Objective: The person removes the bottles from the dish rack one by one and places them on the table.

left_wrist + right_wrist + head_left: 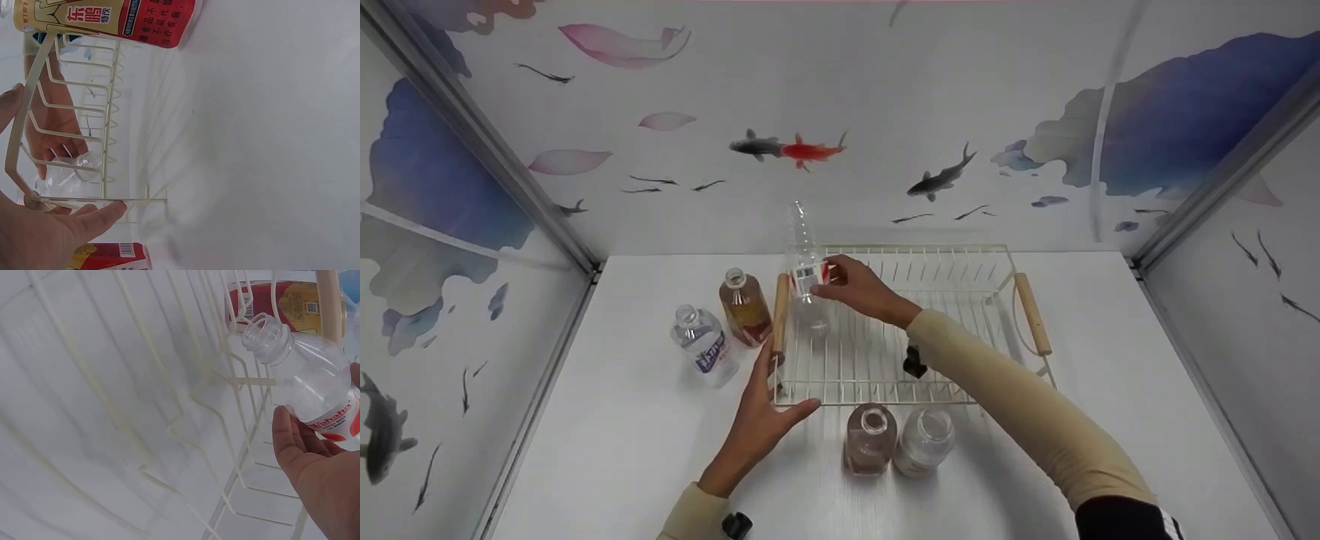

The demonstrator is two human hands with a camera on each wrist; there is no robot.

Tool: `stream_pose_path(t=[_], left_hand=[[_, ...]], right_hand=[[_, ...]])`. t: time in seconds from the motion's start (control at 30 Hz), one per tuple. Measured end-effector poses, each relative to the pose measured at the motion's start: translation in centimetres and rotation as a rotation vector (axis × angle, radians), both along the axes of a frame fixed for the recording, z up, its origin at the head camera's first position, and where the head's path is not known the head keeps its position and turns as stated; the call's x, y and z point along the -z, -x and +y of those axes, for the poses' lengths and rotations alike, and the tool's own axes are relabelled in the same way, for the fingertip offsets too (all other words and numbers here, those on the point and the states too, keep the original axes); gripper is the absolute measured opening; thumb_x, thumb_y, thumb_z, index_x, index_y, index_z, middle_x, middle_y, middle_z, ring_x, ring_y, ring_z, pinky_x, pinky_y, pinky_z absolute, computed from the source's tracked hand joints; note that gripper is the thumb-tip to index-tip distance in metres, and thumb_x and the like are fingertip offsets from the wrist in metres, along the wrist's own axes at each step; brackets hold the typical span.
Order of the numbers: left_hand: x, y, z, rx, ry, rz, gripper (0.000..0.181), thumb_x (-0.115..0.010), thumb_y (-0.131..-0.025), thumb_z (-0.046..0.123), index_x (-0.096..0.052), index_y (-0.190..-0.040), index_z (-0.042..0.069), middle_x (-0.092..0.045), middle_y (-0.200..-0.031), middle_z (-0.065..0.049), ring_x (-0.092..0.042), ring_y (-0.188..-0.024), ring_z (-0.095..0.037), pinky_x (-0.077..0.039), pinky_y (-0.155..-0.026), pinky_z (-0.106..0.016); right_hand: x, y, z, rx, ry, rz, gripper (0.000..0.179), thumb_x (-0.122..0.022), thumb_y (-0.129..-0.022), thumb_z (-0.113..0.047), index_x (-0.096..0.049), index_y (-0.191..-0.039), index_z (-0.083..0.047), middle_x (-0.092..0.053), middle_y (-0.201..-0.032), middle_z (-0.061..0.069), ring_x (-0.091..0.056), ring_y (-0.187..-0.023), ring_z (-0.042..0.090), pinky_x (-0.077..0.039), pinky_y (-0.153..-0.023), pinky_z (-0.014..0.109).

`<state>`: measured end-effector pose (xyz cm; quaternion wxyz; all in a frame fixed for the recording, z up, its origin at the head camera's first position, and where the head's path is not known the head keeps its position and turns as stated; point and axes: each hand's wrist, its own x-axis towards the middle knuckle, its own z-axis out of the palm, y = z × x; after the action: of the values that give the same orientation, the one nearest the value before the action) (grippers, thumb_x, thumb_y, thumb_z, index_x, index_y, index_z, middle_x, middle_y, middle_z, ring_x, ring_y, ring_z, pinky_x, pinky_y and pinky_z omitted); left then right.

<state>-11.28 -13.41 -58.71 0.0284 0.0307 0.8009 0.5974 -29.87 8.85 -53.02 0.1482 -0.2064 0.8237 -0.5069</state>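
Observation:
My right hand [866, 289] pinches a clear plastic bottle [802, 232] around its white and red label. The bottle is upside down, its open, capless neck [267, 337] pointing down inside the left end of a cream wire dish rack [915, 248]. On the rack's front left corner, my left hand [761, 420] grips the wire frame, thumb along the front and fingers along the left side. Wooden handles, such as the right one [1033, 315], sit at both ends of the rack.
Left of the rack stand an amber bottle with a gold and red label [746, 307] and a clear bottle with a blue label [705, 349]. A brownish bottle [870, 446] and a clear wide-necked bottle [925, 442] stand before it. Patterned walls enclose the white table [585, 450].

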Motion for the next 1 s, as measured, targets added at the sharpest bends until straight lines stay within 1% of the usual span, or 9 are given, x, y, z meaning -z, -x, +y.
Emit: stream_pose_path(t=[0.17,0.3,0.43,0.57,0.67,0.73,0.87,1.0], left_hand=[[0.1,-0.2,0.0,-0.003,0.001,-0.011,0.127,-0.097,-0.085,0.044,-0.013,-0.178,0.023,-0.023,-0.181,-0.015,-0.03,-0.164,-0.042,-0.035,-0.125,-0.07],[0.1,-0.3,-0.2,0.007,-0.013,0.002,0.127,-0.097,-0.086,0.039,-0.012,-0.178,0.021,-0.023,-0.18,-0.017,-0.031,-0.163,-0.044,-0.038,-0.124,-0.069],[0.2,-0.3,-0.2,0.018,-0.03,0.013,0.127,-0.097,-0.086,0.04,-0.012,-0.178,0.02,-0.024,-0.18,-0.018,-0.031,-0.163,-0.045,-0.039,-0.124,-0.068],[0.1,-0.2,-0.2,0.021,-0.03,0.009,0.127,-0.097,-0.086,0.043,-0.011,-0.178,0.022,-0.024,-0.18,-0.016,-0.032,-0.163,-0.043,-0.039,-0.125,-0.065],[0.1,-0.2,-0.2,0.021,-0.026,0.001,0.128,-0.097,-0.086,0.044,-0.011,-0.178,0.022,-0.025,-0.179,-0.015,-0.032,-0.163,-0.043,-0.039,-0.125,-0.065],[0.0,-0.2,-0.2,0.019,-0.026,-0.002,0.128,-0.097,-0.086,0.043,-0.011,-0.178,0.021,-0.025,-0.179,-0.016,-0.031,-0.163,-0.044,-0.039,-0.125,-0.065],[0.0,-0.2,-0.2,0.013,-0.018,0.001,0.127,-0.097,-0.086,0.044,-0.012,-0.178,0.021,-0.027,-0.178,-0.017,-0.032,-0.163,-0.045,-0.039,-0.125,-0.066],[0.0,-0.3,-0.1,0.006,-0.013,0.006,0.127,-0.096,-0.086,0.045,-0.012,-0.178,0.023,-0.026,-0.179,-0.015,-0.032,-0.162,-0.044,-0.036,-0.126,-0.067]], right_hand=[[-1.0,-0.3,1.0,-0.004,0.04,0.009,0.072,-0.074,-0.107,-0.04,-0.046,-0.163,-0.004,-0.063,-0.142,0.013,-0.063,-0.13,0.028,-0.056,-0.109,0.046],[-1.7,-0.5,2.0,0.0,0.03,0.025,0.073,-0.075,-0.106,-0.04,-0.046,-0.163,-0.005,-0.063,-0.142,0.013,-0.064,-0.13,0.027,-0.057,-0.108,0.045],[-2.5,-0.9,3.2,0.004,0.028,0.023,0.073,-0.076,-0.106,-0.04,-0.047,-0.163,-0.005,-0.064,-0.14,0.012,-0.064,-0.127,0.026,-0.057,-0.108,0.045],[-3.7,-1.6,4.5,-0.016,0.06,0.036,0.068,-0.076,-0.106,-0.036,-0.05,-0.161,-0.005,-0.066,-0.136,0.012,-0.066,-0.122,0.026,-0.058,-0.106,0.046],[-4.6,-2.3,5.4,-0.033,0.085,0.044,0.063,-0.075,-0.107,-0.032,-0.051,-0.159,-0.005,-0.068,-0.133,0.012,-0.067,-0.121,0.026,-0.058,-0.104,0.043],[-5.1,-2.7,5.8,-0.04,0.083,0.049,0.062,-0.076,-0.107,-0.03,-0.052,-0.158,-0.005,-0.069,-0.133,0.011,-0.067,-0.121,0.025,-0.058,-0.103,0.04],[-5.9,-3.6,6.6,-0.046,0.055,0.063,0.065,-0.077,-0.106,-0.031,-0.052,-0.16,-0.007,-0.069,-0.133,0.01,-0.068,-0.121,0.026,-0.058,-0.1,0.039],[-6.3,-4.5,7.3,-0.055,0.051,0.061,0.067,-0.078,-0.105,-0.032,-0.05,-0.162,-0.008,-0.069,-0.136,0.011,-0.068,-0.123,0.027,-0.059,-0.106,0.043]])
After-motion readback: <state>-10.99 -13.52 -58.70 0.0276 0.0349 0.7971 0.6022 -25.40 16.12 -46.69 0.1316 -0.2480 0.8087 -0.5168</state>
